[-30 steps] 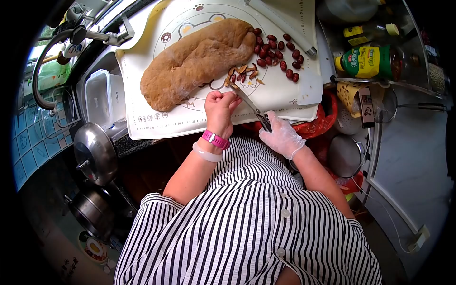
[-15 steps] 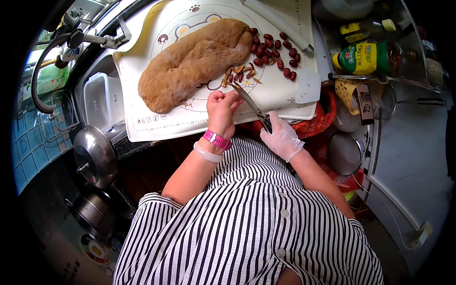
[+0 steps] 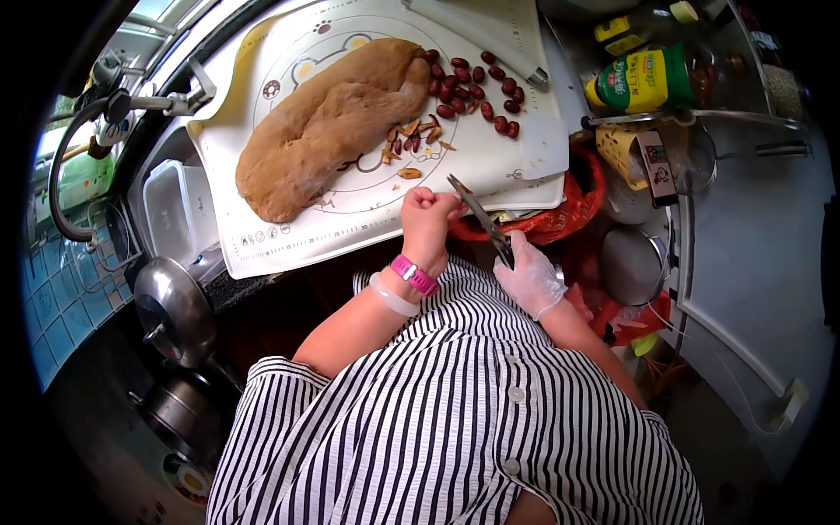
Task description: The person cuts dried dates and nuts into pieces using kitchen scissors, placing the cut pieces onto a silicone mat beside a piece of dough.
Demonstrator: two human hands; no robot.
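Note:
In my right hand (image 3: 528, 276), which wears a clear plastic glove, are scissors (image 3: 484, 219), their blades pointing up and left. Bare and curled closed, my left hand (image 3: 427, 226) is just left of the blades, over the front edge of the white mat (image 3: 367, 229). What its fingers pinch, if anything, is hidden. A cut date piece (image 3: 409, 173) lies on the mat above this hand. Beyond it are several cut date strips (image 3: 411, 136) and a group of whole red dates (image 3: 462, 86). A long brown dough slab (image 3: 328, 127) rests left of the dates.
A rolling pin (image 3: 490, 48) lies at the mat's far right. Below the mat's right corner hangs a red plastic bag (image 3: 582, 197). Bottles (image 3: 652, 83) stand on a rack at right. A clear plastic container (image 3: 179, 210) and a pot lid (image 3: 173, 311) are at left.
Both hands have drawn back from the date strips toward the mat's front edge. A separate cut date piece now shows on the mat. The whole view has shifted slightly.

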